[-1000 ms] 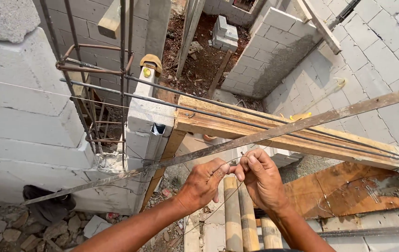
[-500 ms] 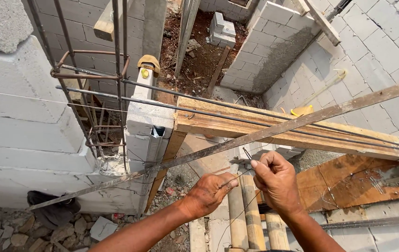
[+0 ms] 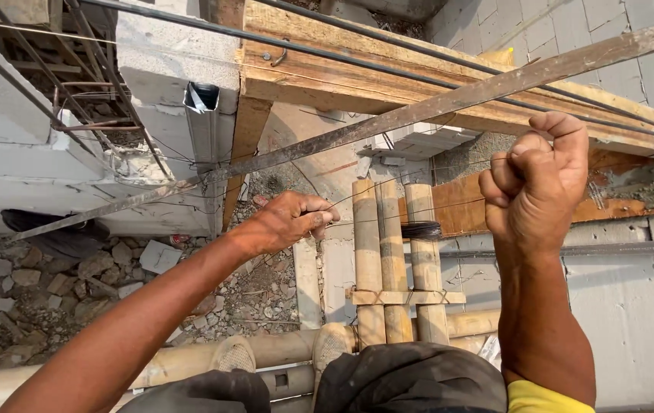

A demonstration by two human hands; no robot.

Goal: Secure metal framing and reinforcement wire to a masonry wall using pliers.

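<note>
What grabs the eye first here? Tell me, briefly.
The right hand, a raised fist at right, and the left hand at centre pinching thin wire. Behind them a long rusty steel bar slants across wooden formwork planks; bamboo poles stand below.

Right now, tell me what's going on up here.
A person on a bamboo scaffold is handling thin tie wire. The left hand pinches one end in a closed grip; the right hand is raised in a fist, apparently pulling the other end, though the wire there is hard to see. A coil of wire sits on the bamboo, below a slanting steel bar.
</note>
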